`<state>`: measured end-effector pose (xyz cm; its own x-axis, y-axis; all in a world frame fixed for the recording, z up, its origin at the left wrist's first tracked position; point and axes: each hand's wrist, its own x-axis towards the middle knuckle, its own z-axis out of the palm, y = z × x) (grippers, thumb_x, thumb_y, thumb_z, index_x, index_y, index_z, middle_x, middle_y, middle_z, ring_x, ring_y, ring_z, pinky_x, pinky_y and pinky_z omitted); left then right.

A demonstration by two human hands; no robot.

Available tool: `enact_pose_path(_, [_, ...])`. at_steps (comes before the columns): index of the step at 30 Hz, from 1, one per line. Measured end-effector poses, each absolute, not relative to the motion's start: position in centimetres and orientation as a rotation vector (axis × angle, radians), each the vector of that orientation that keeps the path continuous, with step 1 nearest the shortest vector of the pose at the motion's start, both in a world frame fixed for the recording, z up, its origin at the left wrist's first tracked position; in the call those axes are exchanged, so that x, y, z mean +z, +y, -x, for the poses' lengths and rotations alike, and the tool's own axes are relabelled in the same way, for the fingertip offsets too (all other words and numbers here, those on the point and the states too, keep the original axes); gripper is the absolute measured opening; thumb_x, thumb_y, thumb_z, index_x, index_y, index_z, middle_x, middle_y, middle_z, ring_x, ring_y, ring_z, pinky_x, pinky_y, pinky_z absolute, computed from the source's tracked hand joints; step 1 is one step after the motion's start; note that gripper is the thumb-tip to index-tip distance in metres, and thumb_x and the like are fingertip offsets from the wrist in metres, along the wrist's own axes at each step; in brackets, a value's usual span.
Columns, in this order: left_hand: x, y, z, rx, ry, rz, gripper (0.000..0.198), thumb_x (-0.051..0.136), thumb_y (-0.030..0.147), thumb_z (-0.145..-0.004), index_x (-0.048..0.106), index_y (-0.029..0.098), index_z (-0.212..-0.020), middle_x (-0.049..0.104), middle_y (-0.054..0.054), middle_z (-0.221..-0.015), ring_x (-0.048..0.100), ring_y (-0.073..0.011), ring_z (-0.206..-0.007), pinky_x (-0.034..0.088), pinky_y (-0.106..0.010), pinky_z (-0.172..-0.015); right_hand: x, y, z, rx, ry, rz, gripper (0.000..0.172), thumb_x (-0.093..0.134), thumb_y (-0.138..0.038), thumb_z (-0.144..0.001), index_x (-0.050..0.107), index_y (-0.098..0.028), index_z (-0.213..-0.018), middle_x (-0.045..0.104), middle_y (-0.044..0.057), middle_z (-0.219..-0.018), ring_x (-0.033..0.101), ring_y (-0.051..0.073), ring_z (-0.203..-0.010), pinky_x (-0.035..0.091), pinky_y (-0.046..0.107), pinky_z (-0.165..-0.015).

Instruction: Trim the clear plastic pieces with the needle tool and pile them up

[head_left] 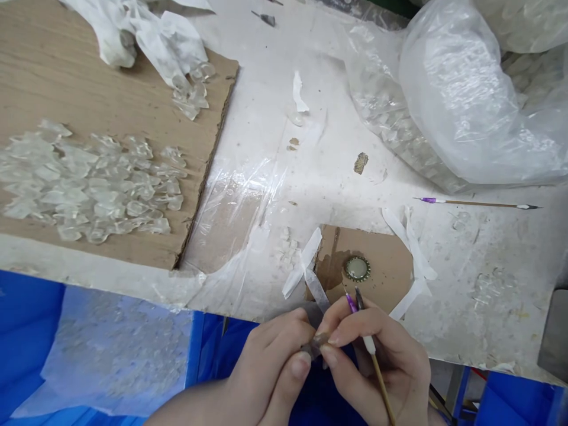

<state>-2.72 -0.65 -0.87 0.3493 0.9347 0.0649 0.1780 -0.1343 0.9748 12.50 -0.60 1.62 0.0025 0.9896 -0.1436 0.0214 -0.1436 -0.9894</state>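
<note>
At the bottom centre my left hand [270, 367] and my right hand [377, 361] meet, both pinching a small translucent piece [316, 344] between thumbs and forefingers. My right hand also holds a thin brush [370, 349] with a wooden handle, a white ferrule and a dark tip, together with a purple-tipped one [351, 303]. Just beyond my fingers a metal bottle cap [357, 268] sits on a patch of brown cardboard [386, 260]. A white paper strip [306, 260] lies beside it.
A cardboard sheet [66, 94] at the left carries several clear plastic pieces [89, 183]. Large plastic bags [465, 94] of clear pieces fill the upper right. Another brush [479, 204] lies on the white table [310, 118]. Blue bins [26, 331] stand below the edge.
</note>
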Motion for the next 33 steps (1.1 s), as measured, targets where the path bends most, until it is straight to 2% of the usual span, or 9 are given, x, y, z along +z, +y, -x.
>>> enact_pose_path(5, [-0.4,-0.9,4.0,0.678,1.02,-1.406,0.039,0.037,0.035,-0.107,0.067,0.022,-0.085,0.068,-0.004,-0.071,0.064,-0.0205,-0.059,0.06,-0.031,-0.058,1.7,-0.6,-12.4,1.251,-1.152,1.386,0.021,0.069,-0.002,-0.076,0.065,-0.022,-0.078,0.073,0.001,-0.074,0.066,0.011,-0.055,0.053,0.02,-0.049])
enact_pose_path(9, [-1.6,-2.7,5.1,0.64,1.074,-1.304,0.032,0.044,0.036,-0.106,0.07,0.018,-0.108,0.076,-0.014,-0.103,0.074,-0.0276,-0.091,0.066,-0.037,-0.079,1.7,-0.5,-12.3,1.229,-1.152,1.401,0.022,0.069,0.0,-0.075,0.064,-0.022,-0.077,0.073,0.001,-0.073,0.069,0.013,-0.057,0.057,0.021,-0.053])
enact_pose_path(11, [-1.8,-3.0,5.1,0.631,1.111,-1.232,0.036,0.044,0.04,-0.106,0.068,0.016,-0.115,0.076,-0.017,-0.11,0.074,-0.0305,-0.097,0.066,-0.039,-0.077,1.6,-0.5,-12.3,1.235,-1.128,1.41,0.022,0.068,-0.001,-0.075,0.063,-0.022,-0.076,0.073,0.001,-0.073,0.068,0.013,-0.057,0.055,0.021,-0.051])
enact_pose_path(16, [-0.6,-1.3,4.2,0.565,0.971,-1.151,0.046,0.033,0.046,-0.108,0.063,0.019,-0.084,0.067,-0.007,-0.075,0.064,-0.0214,-0.068,0.059,-0.032,-0.065,1.6,-0.5,-12.4,1.295,-1.098,1.399,0.022,0.066,-0.001,-0.076,0.061,-0.022,-0.078,0.071,0.0,-0.072,0.066,0.012,-0.055,0.052,0.02,-0.048])
enact_pose_path(22, [-0.8,-1.3,3.8,0.654,0.942,-1.197,0.038,0.033,0.041,-0.108,0.058,0.022,-0.086,0.06,-0.003,-0.074,0.059,-0.0203,-0.065,0.055,-0.032,-0.063,1.7,-0.7,-12.9,1.283,-1.301,1.393,0.026,0.067,-0.001,-0.081,0.062,-0.025,-0.09,0.071,-0.001,-0.077,0.069,0.013,-0.063,0.06,0.022,-0.06])
enact_pose_path(26, [-0.8,-1.3,3.7,0.65,0.935,-1.18,0.037,0.033,0.042,-0.108,0.055,0.022,-0.086,0.058,-0.004,-0.075,0.058,-0.0219,-0.069,0.054,-0.035,-0.066,1.0,-1.8,-12.7,1.118,-1.364,1.309,0.019,0.064,-0.024,-0.095,0.066,-0.027,-0.114,0.075,0.007,-0.089,0.073,0.021,-0.075,0.064,0.029,-0.066])
enact_pose_path(28, [-0.6,-1.1,3.6,0.618,0.947,-1.14,0.037,0.033,0.044,-0.108,0.054,0.023,-0.085,0.054,-0.002,-0.073,0.055,-0.0207,-0.068,0.052,-0.034,-0.065,0.8,-2.6,-12.4,1.031,-1.327,1.297,0.028,0.053,-0.037,-0.101,0.066,-0.026,-0.124,0.076,0.011,-0.097,0.074,0.026,-0.082,0.065,0.035,-0.069])
enact_pose_path(31, [-0.6,-0.9,3.1,0.693,0.935,-1.01,0.039,0.036,0.049,-0.107,0.05,0.023,-0.081,0.043,0.002,-0.068,0.042,-0.0158,-0.057,0.041,-0.028,-0.051,0.9,-3.6,-12.3,0.958,-1.143,1.441,0.037,0.043,-0.047,-0.104,0.067,-0.03,-0.127,0.076,0.011,-0.1,0.074,0.028,-0.086,0.064,0.041,-0.072])
enact_pose_path(33, [-0.8,-0.9,2.8,0.723,0.923,-0.88,0.042,0.038,0.053,-0.105,0.048,0.023,-0.077,0.037,0.003,-0.066,0.032,-0.0133,-0.051,0.032,-0.027,-0.043,1.2,-4.2,-12.7,1.004,-1.027,1.508,0.036,0.04,-0.048,-0.105,0.06,-0.039,-0.134,0.075,0.008,-0.101,0.073,0.028,-0.086,0.063,0.044,-0.073])
